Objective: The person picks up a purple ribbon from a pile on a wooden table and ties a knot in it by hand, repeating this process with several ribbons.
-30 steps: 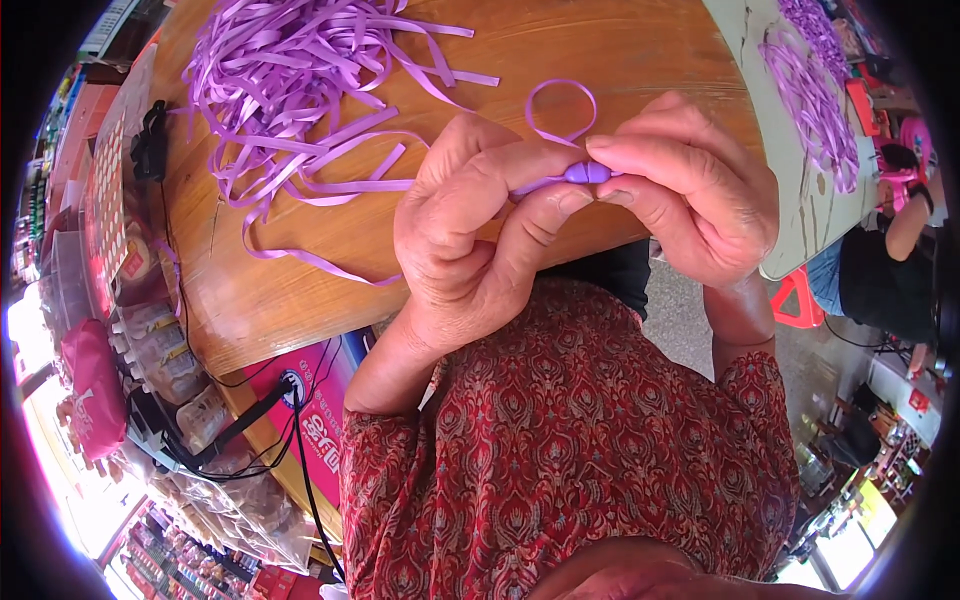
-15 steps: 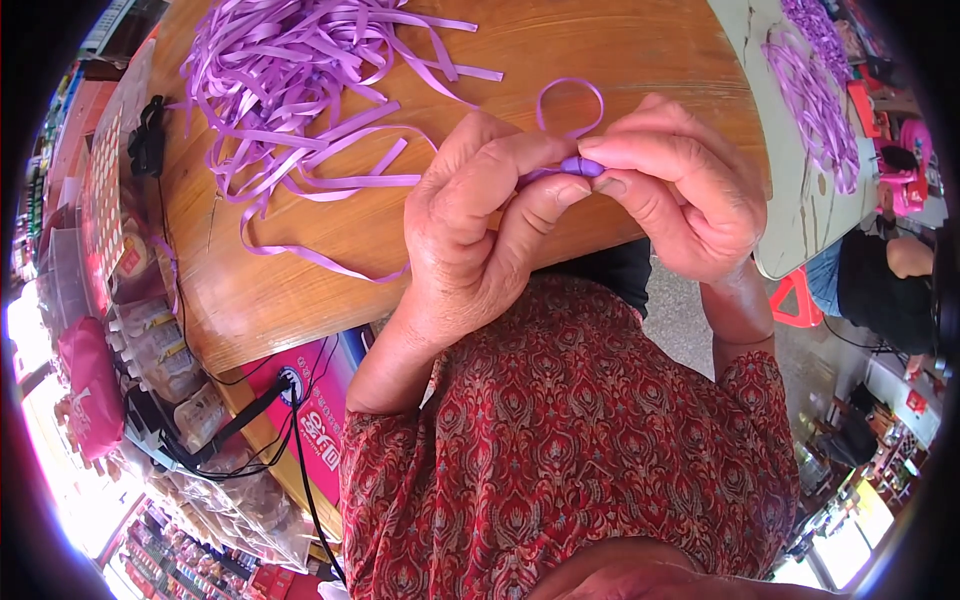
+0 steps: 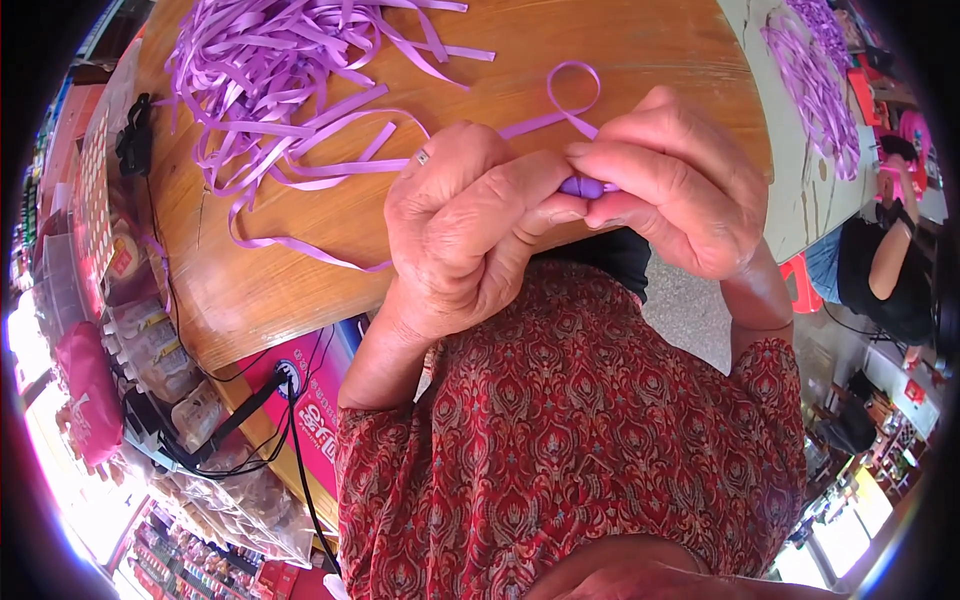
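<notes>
Between thumb and index finger, my left hand pinches a small purple plastic piece, rounded like a bead or connector. Its far end is hidden by the fingertips. At the other end of that piece, my right hand is closed in a pinch on a purple ribbon, which rises from the fingers in a small loop above the wooden table. How the ribbon joins the plastic piece is covered by the fingertips. Up and to the left of both hands lies a tangled heap of purple ribbons, with loose ends trailing toward my left hand.
The wooden table ends just before my body. On a pale table at the right lie more purple ribbons. Black cables hang at the left beside a pink box. Another person sits at the far right.
My left fingers have shifted and curled further around the purple piece. The ribbon loop above my right hand has changed shape. The person at the right has moved an arm.
</notes>
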`<state>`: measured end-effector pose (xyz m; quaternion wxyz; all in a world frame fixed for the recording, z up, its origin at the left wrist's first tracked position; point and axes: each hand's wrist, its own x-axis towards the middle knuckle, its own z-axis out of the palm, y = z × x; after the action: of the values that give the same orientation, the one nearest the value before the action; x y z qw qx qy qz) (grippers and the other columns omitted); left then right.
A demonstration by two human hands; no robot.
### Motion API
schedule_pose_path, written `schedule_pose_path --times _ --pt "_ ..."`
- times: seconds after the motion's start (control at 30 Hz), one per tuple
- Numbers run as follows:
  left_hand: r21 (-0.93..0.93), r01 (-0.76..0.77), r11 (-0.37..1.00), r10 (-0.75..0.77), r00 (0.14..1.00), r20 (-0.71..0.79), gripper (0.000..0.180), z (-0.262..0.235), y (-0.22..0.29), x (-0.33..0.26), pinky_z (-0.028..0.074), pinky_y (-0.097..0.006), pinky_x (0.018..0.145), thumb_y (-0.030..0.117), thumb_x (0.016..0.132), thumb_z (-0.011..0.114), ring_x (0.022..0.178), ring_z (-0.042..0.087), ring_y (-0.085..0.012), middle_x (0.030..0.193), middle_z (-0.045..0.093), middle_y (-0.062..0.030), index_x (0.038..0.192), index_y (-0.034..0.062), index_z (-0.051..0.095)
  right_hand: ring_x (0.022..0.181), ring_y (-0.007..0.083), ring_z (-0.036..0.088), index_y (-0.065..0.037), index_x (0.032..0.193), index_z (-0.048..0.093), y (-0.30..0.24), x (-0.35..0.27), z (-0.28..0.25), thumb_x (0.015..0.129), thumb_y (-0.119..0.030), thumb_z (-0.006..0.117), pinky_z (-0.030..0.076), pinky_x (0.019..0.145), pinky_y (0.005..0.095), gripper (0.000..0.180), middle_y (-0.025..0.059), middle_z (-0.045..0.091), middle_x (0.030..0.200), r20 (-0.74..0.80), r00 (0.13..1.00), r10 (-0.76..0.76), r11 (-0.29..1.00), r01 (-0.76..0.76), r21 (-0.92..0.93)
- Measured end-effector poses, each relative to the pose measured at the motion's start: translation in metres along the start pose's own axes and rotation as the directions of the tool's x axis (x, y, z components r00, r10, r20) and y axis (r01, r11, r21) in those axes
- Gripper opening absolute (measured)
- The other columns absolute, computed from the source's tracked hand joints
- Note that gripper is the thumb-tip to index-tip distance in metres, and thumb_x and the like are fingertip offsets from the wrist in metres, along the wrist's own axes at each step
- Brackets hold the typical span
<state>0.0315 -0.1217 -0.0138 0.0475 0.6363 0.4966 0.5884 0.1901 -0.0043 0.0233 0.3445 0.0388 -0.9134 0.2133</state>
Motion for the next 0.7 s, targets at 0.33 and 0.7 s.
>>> schedule_pose_path --times 0.33,0.7 --pt "0.100 -0.142 0.985 0.144 0.989 -0.014 0.028 0.000 -0.005 -0.004 0.035 -0.031 0.047 0.019 0.061 0.080 0.053 0.046 -0.0180 0.066 0.052 -0.0019 0.083 0.0045 0.069 0.060 0.0208 0.053 0.005 0.090 0.064 -0.007 -0.004 0.003 0.084 -0.028 0.068 0.040 0.050 0.0303 0.034 0.0110 0.059 0.079 0.070 0.994 0.082 0.997 -0.082 -0.005" --pt "0.065 -0.148 0.987 0.143 0.987 0.075 0.033 -0.003 -0.005 -0.005 0.037 -0.031 0.048 0.021 0.056 0.078 0.057 0.049 -0.0181 0.068 0.055 -0.0015 0.084 0.0051 0.069 0.055 0.0195 0.045 0.004 0.083 0.058 -0.005 -0.005 0.013 0.088 -0.030 0.066 0.032 0.047 0.0310 0.035 0.0083 0.052 0.068 -0.007 0.998 0.064 0.992 -0.062 0.108"
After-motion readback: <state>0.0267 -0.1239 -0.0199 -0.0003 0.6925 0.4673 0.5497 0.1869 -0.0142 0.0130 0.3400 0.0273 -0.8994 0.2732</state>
